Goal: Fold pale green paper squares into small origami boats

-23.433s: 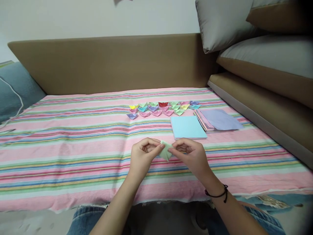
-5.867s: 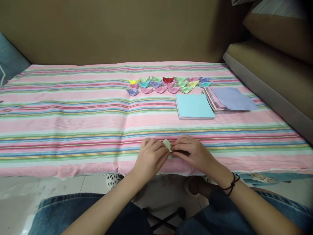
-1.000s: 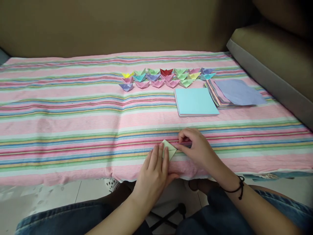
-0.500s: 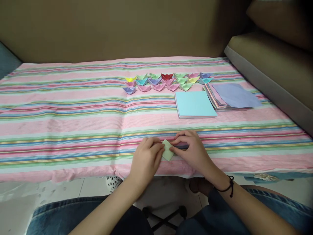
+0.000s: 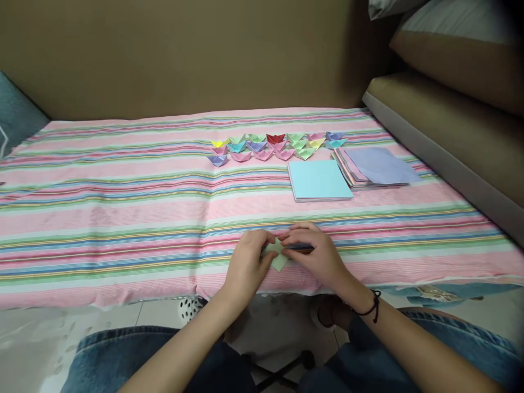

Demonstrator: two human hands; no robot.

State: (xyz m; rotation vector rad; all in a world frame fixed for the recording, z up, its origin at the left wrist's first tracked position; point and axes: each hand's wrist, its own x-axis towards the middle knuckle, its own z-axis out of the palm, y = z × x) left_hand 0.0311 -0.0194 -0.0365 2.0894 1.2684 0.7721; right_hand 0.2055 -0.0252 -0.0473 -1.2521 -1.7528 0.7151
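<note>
A small, folded piece of pale green origami paper is held between both hands near the front edge of the striped cloth. My left hand pinches its left side between thumb and fingers. On the right, my right hand grips the opposite edge, its thumb and fingertips meeting at the paper. The fingers cover part of the upper folds. Beyond the hands lies a stack of light blue square paper.
Several rows of folded paper boats in many colours stand toward the back. A looser paper pile with a lavender sheet on top lies right of the blue stack. Brown cushions border the right side of the striped cloth.
The thumb and fingers of my left hand have shifted on the green paper, and its upper part now looks bent. The camera view has tilted slightly.
</note>
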